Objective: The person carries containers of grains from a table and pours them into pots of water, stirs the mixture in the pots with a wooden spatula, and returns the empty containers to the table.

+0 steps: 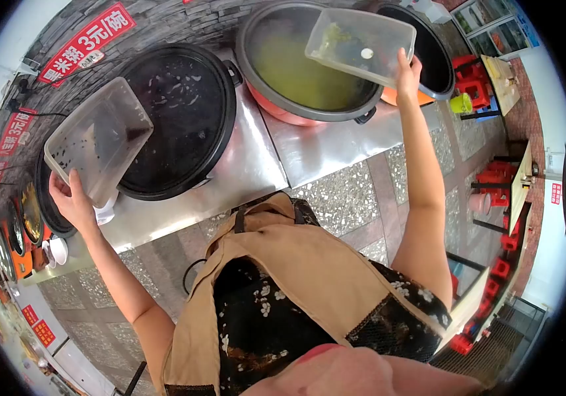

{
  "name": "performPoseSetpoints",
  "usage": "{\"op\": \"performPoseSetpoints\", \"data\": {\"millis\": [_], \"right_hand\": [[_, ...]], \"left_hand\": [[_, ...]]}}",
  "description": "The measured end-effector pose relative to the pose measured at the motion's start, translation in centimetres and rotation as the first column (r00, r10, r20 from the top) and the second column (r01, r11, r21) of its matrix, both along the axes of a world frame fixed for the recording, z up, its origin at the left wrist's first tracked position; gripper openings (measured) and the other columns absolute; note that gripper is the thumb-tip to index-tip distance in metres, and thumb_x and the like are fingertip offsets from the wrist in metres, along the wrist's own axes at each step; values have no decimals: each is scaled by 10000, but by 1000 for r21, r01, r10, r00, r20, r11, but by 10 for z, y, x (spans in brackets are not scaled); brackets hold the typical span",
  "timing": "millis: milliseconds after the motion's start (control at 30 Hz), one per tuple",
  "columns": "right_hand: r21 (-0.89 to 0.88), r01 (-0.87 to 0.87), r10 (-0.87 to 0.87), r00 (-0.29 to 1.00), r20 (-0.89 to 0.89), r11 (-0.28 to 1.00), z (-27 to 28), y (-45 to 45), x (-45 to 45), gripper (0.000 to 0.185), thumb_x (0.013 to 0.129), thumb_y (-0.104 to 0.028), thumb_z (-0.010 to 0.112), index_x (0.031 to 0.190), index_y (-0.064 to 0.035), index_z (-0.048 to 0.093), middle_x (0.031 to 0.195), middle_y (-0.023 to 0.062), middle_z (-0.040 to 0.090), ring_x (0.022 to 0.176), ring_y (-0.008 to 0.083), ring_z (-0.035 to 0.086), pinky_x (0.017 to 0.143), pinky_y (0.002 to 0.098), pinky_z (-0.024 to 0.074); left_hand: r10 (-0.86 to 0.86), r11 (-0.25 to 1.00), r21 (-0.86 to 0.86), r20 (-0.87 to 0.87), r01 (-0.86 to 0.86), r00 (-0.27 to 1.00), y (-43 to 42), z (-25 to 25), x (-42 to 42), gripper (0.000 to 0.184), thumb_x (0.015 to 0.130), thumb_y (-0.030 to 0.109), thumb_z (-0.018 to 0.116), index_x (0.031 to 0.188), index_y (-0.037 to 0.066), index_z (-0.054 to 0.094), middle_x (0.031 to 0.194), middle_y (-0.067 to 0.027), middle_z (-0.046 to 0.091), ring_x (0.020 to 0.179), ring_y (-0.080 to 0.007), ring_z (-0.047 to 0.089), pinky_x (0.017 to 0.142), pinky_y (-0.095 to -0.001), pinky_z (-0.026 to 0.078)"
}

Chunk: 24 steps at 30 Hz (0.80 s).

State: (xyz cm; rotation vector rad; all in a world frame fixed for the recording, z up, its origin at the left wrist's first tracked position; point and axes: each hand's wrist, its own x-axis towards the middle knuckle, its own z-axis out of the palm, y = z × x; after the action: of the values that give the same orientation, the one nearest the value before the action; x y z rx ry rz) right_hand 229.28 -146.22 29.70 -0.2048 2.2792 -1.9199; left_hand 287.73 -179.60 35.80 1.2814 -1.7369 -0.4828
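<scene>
Left grip (pixel 71 198) and right grip (pixel 408 78) are each curled on the edge of a see-through tub, with one hand for each. The left tub (pixel 108 115) has dark bits inside, and the right tub (pixel 349 61) has some green bits.

If the sides are wet, a tub might slide out, because each one is held near one end only. The right tub is over the pot of green stuff (pixel 286 107), so a slip there could make a big splash. The left tub is tipped, so dark drips could get on the worktop (pixel 256 142) or the rim of the black pot (pixel 230 115).

The left tub is in the upper left of the frame, up and to the right of the left grip. The right tub is near the top, up and to the left of the right grip. It is hard to tell if either tub touches a pot.
</scene>
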Motion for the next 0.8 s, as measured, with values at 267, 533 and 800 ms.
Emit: {"op": "performPoseSetpoints", "data": {"millis": [267,533,800], "right_hand": [[415,255,292,408,-865,874,26,-15,33,779,769,-501,645,1324,-31,367,1152,249,469,1048,387,426,932,457,320],[503,380,480,160,-862,776,51,-3,46,768,715,-439,701,1302,-52,394,1123,212,480,1020,357,444,883,434,335],[-175,61,-160,758,-632,983,6,37,3,625,882,-358,565,1324,-20,279,1122,151,484,920,192,518,779,312,442]], "left_hand": [[-7,1000,-20,-48,6,999,-3,-9,2,566,821,304,663,1223,-39,460,1068,-118,564,937,-169,540,831,-287,419],[6,1000,-5,-22,-6,1000,-2,-12,3,555,821,293,661,1225,-34,465,1081,-125,558,955,-183,534,853,-296,406],[-23,999,33,-72,25,997,1,-8,7,521,846,250,634,1241,-32,444,1084,-123,556,963,-171,536,842,-285,417]]}}
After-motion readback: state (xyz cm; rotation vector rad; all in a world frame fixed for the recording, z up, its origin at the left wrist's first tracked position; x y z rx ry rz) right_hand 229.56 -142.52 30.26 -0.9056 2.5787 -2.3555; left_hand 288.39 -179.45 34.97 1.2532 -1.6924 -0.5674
